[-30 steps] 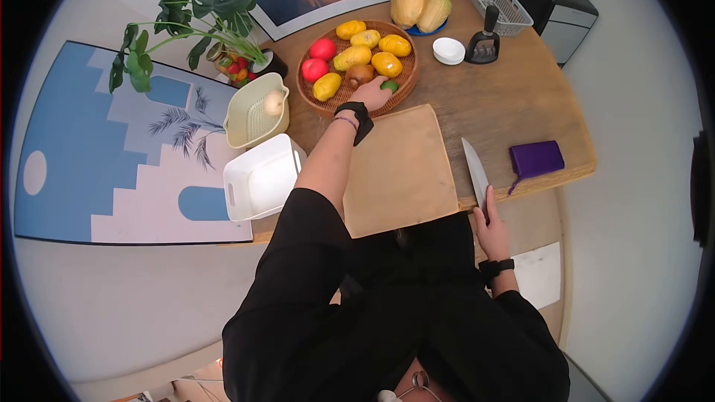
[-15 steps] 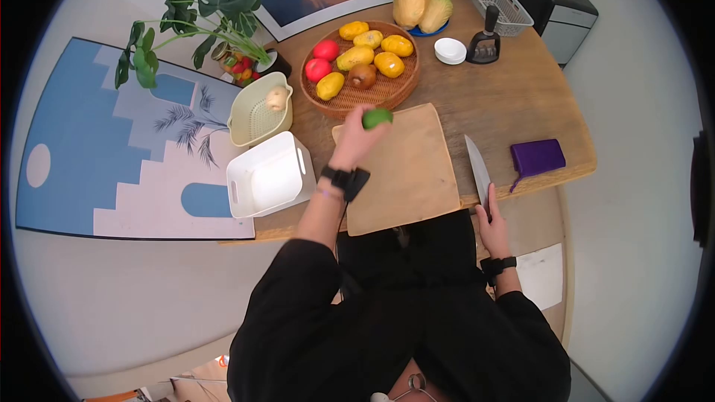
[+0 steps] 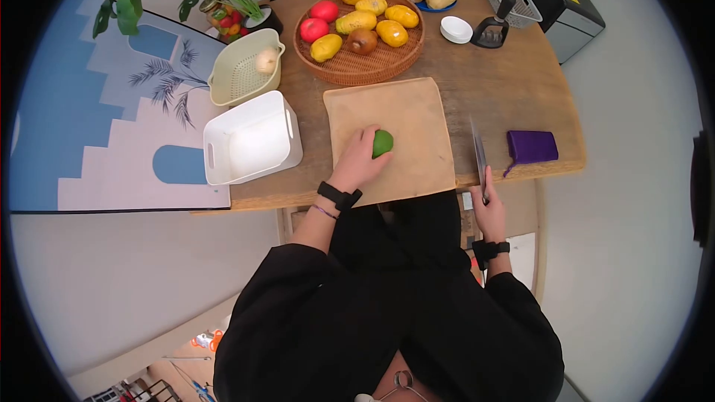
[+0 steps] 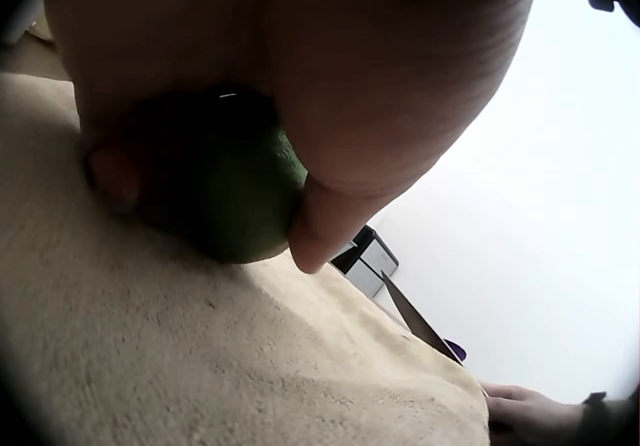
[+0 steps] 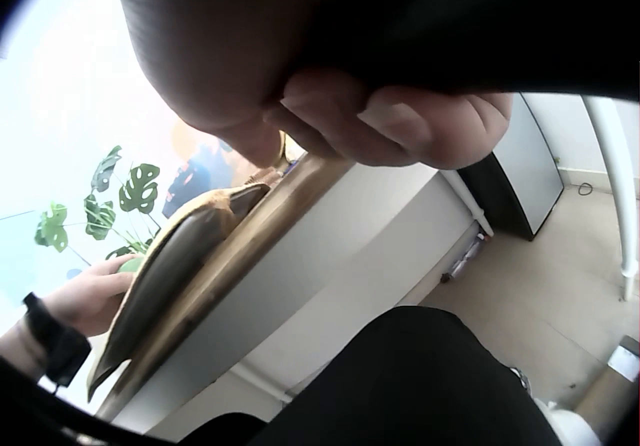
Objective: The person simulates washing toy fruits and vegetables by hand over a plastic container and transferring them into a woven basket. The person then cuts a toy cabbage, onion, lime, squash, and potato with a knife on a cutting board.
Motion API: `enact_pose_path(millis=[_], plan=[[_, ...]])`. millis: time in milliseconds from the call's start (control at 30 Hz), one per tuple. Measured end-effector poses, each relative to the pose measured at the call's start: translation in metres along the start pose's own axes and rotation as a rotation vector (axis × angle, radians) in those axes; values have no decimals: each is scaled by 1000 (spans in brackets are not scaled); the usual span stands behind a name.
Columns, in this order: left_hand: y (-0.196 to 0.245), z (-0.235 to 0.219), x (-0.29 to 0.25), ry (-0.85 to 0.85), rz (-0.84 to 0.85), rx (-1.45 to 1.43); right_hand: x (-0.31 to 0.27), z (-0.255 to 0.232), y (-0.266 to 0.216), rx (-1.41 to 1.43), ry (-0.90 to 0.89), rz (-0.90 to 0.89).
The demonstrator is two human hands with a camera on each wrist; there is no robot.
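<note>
My left hand [image 3: 357, 161] grips a round green fruit [image 3: 383, 143] over the middle of the tan mat [image 3: 413, 167]. In the left wrist view, thumb and fingers go round the dark green fruit [image 4: 245, 201], close over the mat's fuzzy surface [image 4: 200, 336]. At the table's front edge, to the right of the mat, my right hand [image 3: 489, 212] holds a kitchen knife [image 3: 479, 150] by its handle, the blade pointing away from me. Curled fingers [image 5: 430, 126] show in the right wrist view; the knife is mostly hidden there.
Behind the mat stands a wicker tray [image 3: 357, 71] of yellow, red and brown produce. A white bin [image 3: 253, 141] and a pale green colander [image 3: 246, 67] are at left. A purple pouch [image 3: 532, 147] lies right of the knife; a white bowl [image 3: 456, 29] sits further back.
My left hand has taken the green fruit out of the wicker tray and brought it towards me over the mat. The right hand keeps holding the knife, its blade now seen more edge-on.
</note>
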State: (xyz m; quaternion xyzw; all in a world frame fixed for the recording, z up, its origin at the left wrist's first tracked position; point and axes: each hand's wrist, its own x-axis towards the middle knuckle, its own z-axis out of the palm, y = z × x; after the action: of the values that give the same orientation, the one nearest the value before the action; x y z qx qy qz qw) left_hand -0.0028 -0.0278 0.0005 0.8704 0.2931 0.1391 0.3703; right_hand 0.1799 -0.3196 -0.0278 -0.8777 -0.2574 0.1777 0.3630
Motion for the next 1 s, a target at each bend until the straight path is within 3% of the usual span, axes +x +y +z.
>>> enact_pose_path(millis=[33, 100, 133, 200, 233, 300, 333, 467, 833, 1000], plan=[[8, -1, 0, -2, 4, -11, -1, 1, 0, -10, 5, 2], [23, -5, -2, 34, 77, -89, -3, 9, 0, -19, 174, -320], [26, -4, -2, 31, 77, -95, -8, 3, -18, -25, 175, -317], [30, 0, -2, 2, 168, -124, -21, -14, -70, 386, -256, 159], [23, 8, -3, 4, 166, -133, -22, -6, -78, 484, -275, 107], [2, 29, -8, 15, 183, 185, -17, 6, -88, 523, -383, 164], [3, 27, -10, 26, 171, 177, -16, 14, -93, 571, -493, 222], [4, 22, -13, 49, 140, 127, -21, 36, -106, 678, -649, 286], [1, 26, -18, 89, 117, 145, -23, 52, -113, 581, -616, 238], [-3, 22, -20, 92, 155, 159, -26, 57, -120, 661, -612, 335]])
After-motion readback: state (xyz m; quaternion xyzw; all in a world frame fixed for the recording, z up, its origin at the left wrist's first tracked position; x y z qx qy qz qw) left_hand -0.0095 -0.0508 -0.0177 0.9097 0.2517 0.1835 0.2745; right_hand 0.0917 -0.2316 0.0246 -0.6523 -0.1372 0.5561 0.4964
